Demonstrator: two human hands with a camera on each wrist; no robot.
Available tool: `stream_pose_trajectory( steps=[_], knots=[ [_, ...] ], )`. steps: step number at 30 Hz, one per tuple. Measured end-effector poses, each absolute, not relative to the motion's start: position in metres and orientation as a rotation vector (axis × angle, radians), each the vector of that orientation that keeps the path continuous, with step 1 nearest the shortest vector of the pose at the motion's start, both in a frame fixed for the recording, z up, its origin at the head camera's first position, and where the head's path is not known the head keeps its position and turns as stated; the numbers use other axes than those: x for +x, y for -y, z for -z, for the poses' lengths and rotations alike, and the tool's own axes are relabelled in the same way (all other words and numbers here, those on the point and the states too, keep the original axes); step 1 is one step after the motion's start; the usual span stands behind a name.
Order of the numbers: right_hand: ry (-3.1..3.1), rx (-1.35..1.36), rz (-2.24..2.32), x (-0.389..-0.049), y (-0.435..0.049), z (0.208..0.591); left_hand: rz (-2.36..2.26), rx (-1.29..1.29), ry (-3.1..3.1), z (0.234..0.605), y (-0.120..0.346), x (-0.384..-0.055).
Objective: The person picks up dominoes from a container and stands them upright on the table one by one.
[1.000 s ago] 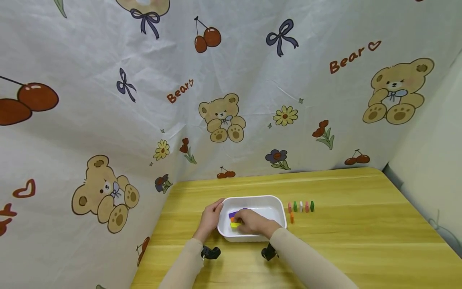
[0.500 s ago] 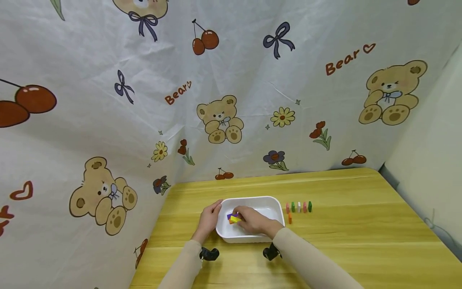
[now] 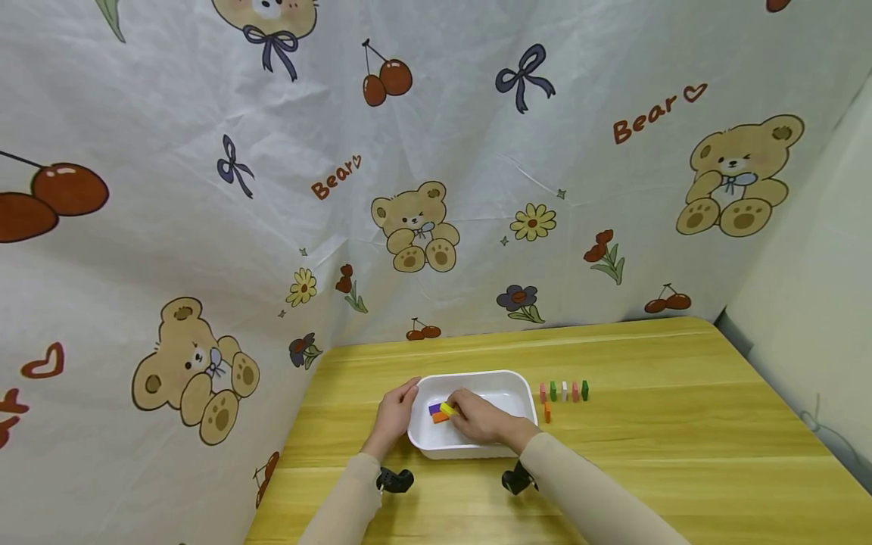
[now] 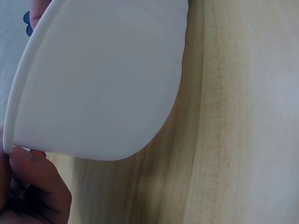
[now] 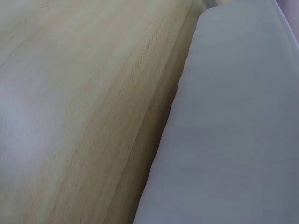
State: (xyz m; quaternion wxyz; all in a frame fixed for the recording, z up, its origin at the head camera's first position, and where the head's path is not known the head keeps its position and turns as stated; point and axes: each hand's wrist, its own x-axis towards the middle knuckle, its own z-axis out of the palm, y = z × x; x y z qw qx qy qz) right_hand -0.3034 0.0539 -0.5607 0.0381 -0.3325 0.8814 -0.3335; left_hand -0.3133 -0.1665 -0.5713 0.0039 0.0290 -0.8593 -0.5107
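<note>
In the head view my left hand point(image 3: 395, 412) grips the left end of a white plastic tray point(image 3: 470, 453). The left wrist view shows thumb and fingers of this hand point(image 4: 39, 184) pinching the tray rim point(image 4: 21, 88). Over the inside of the tray, my right hand point(image 3: 480, 418) pinches a small yellow domino block point(image 3: 447, 409), which is tilted. Just left of those fingers, a purple block point(image 3: 434, 409) and an orange block point(image 3: 440, 418) lie in the tray. The right wrist view is mostly tray wall point(image 5: 229, 121) and table; the right fingertips are hidden there.
Right of the tray, several pink, green and white domino blocks point(image 3: 564, 390) stand upright in a row on the wooden table point(image 3: 647, 454). One orange block point(image 3: 548, 412) stands in front of the row. A patterned cloth point(image 3: 477, 151) hangs behind.
My right hand has lifted the yellow block off the tray's bottom and drawn it slightly right, uncovering more of the orange block. The left hand stays at the tray.
</note>
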Motion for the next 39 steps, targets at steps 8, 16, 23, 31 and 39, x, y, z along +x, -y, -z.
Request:
stream_pose_trajectory(
  steps=[8,16,23,31,39],
  knots=[
    [-2.623,-0.940,1.122,-0.301,-0.059,0.559,1.587,0.119,2.702,0.573,0.166,-0.313],
    [-2.624,-0.912,1.123,-0.302,-0.062,0.559,1.569,0.118,2.705,0.572,0.165,-0.312],
    [-2.657,-0.961,1.099,-0.303,-0.064,0.558,1.585,0.108,2.698,0.574,0.165,-0.314],
    [-2.668,-1.035,1.243,-0.298,-0.070,0.554,1.585,0.120,2.694,0.573,0.166,-0.313],
    [-2.633,-0.964,1.289,-0.295,-0.075,0.551,1.574,0.119,2.690,0.574,0.165,-0.313]
  ],
)
